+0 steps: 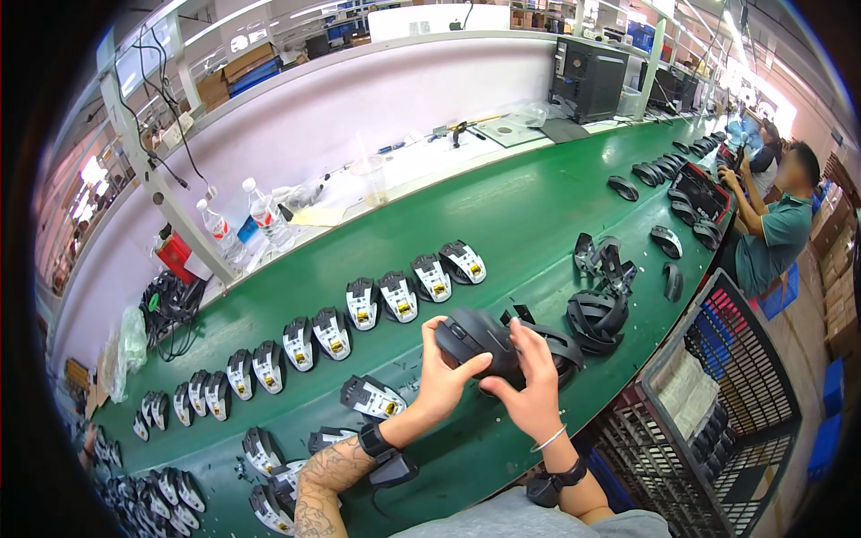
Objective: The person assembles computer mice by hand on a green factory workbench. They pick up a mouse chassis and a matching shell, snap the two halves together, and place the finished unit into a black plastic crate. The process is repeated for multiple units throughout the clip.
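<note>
Standing on the white ledge [414, 179]: two clear plastic bottles [267, 218], near a red box [176, 258] and tangled black cables [172, 309]. Farther right, a black computer tower [587, 82]. Far right, a co-worker in green [778, 238], blue bins [832, 389], stacked cardboard boxes [840, 300].

My left hand [441, 381] and right hand [535, 387] hold a black mouse [477, 339] above a green workbench [525, 199]. A row of uncovered mice [361, 307] stretches leftward.

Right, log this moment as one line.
left hand: holding black mouse; right hand: at its right side; row of black-and-white mouse parts: on green table
</note>
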`<move>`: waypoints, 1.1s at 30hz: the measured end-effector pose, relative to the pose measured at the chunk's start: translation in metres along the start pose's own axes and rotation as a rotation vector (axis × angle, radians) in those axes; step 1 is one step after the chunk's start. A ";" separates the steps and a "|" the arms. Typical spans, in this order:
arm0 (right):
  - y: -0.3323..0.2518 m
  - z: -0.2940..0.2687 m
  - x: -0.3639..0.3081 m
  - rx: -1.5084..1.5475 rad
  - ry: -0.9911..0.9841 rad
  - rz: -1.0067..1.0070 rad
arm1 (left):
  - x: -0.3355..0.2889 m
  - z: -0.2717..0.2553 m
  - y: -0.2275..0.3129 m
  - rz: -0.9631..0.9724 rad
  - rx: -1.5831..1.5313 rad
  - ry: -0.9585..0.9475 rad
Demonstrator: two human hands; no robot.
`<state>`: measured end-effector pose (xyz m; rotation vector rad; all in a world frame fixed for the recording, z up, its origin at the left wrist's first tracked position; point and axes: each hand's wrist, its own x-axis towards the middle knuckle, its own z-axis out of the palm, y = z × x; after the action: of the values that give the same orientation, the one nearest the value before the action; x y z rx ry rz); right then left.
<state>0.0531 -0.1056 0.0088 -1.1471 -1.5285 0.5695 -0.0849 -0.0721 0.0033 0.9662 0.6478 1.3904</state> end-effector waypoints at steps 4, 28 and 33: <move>0.022 -0.002 0.000 0.715 -0.044 0.443 | 0.000 -0.005 0.005 -0.121 -0.108 0.014; 0.033 -0.010 0.004 0.795 0.002 0.590 | 0.017 -0.019 0.033 -0.585 -0.046 0.072; 0.025 -0.014 0.011 0.736 -0.008 0.651 | 0.013 -0.016 0.032 -0.501 0.071 -0.018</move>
<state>0.0753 -0.0889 -0.0027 -1.0191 -0.7836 1.4314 -0.1139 -0.0595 0.0249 0.7994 0.8623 0.9198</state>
